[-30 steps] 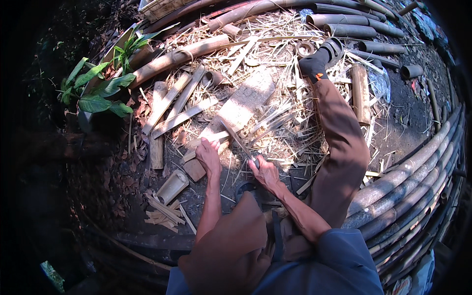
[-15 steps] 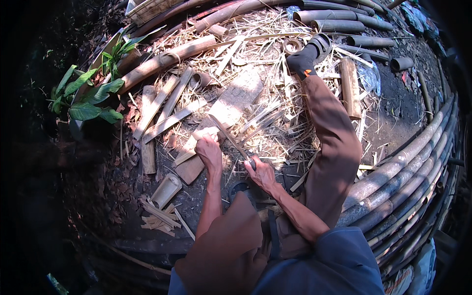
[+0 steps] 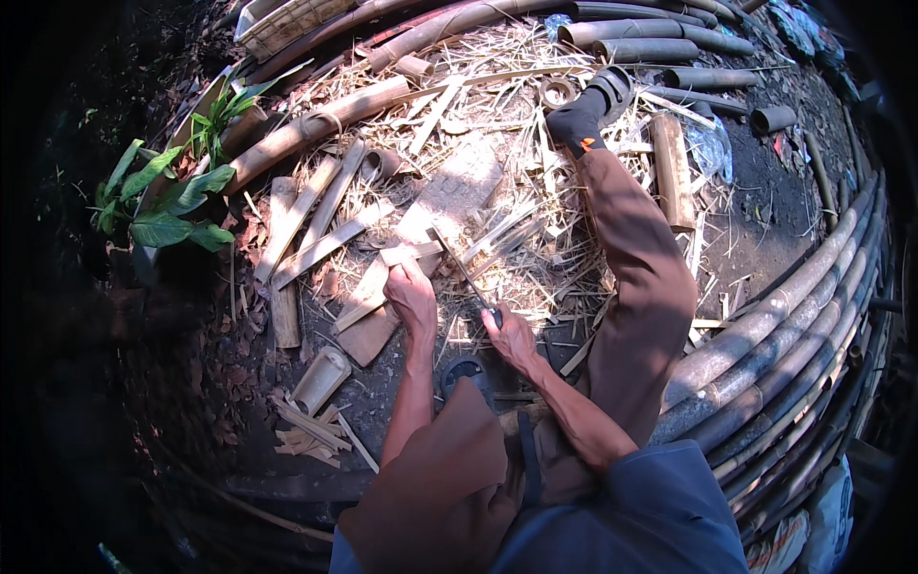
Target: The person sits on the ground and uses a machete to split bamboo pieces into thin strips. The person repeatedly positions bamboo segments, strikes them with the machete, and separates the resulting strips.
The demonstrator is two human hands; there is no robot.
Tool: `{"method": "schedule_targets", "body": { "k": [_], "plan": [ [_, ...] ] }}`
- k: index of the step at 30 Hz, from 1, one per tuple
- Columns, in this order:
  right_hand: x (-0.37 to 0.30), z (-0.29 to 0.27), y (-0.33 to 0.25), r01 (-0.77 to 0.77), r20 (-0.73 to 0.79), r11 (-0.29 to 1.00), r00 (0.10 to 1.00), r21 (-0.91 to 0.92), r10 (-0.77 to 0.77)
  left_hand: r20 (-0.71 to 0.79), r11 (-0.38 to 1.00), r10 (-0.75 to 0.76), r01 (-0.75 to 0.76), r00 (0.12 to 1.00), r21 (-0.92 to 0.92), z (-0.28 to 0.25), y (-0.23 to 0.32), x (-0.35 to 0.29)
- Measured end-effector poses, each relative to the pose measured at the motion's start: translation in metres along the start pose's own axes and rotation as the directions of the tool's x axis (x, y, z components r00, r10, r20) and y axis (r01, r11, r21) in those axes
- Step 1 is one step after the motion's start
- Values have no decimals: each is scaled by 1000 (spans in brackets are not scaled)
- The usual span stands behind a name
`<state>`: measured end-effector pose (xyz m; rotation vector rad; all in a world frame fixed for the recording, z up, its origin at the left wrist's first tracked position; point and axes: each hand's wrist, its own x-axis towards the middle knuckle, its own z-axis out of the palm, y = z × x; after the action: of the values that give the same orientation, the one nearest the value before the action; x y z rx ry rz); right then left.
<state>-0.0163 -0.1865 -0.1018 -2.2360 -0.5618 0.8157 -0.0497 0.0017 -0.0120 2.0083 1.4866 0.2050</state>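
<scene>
My left hand [image 3: 412, 295] is closed around a short pale bamboo strip [image 3: 417, 253], which sticks out to the right above the fingers. In my right hand [image 3: 513, 339] is the dark handle of a long-bladed knife [image 3: 461, 271]. Its blade slants up and to the left, and the tip is close to the right end of the strip. Whether the blade touches the strip I cannot tell. Beneath both lies a flat wooden board [image 3: 461, 187], dusted with shavings. A split bamboo piece [image 3: 366, 292] rests on the near part of the board.
Several split bamboo lengths [image 3: 330, 239] lie left of the board, with a short bamboo section [image 3: 321, 379] nearer me. Long bamboo poles [image 3: 765, 330] curve along the right. Shavings [image 3: 574, 263] litter the ground around my outstretched leg [image 3: 639, 258]. A leafy plant [image 3: 163, 206] stands at the left.
The bamboo strip has turned and now lies more level, showing its flat length. The knife tip has shifted right, away from my left hand. Both hands keep their hold.
</scene>
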Motion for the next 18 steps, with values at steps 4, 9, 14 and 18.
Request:
{"method": "schedule_targets", "body": {
  "k": [4,9,14,18],
  "plan": [
    [3,21,-13,99,-13,989,995,113,-98,-174,865,183,-242,968,-439,50,-38,36],
    [-3,-13,-54,-1,109,985,994,171,-18,-34,234,130,-64,991,-970,12,-67,41],
    [15,-45,-68,463,113,885,878,39,-465,401,258,69,372,914,-892,-47,-71,3],
    [28,-54,-92,642,280,762,750,-88,-600,472,347,120,408,874,-844,-95,-60,-42]
  ]
}}
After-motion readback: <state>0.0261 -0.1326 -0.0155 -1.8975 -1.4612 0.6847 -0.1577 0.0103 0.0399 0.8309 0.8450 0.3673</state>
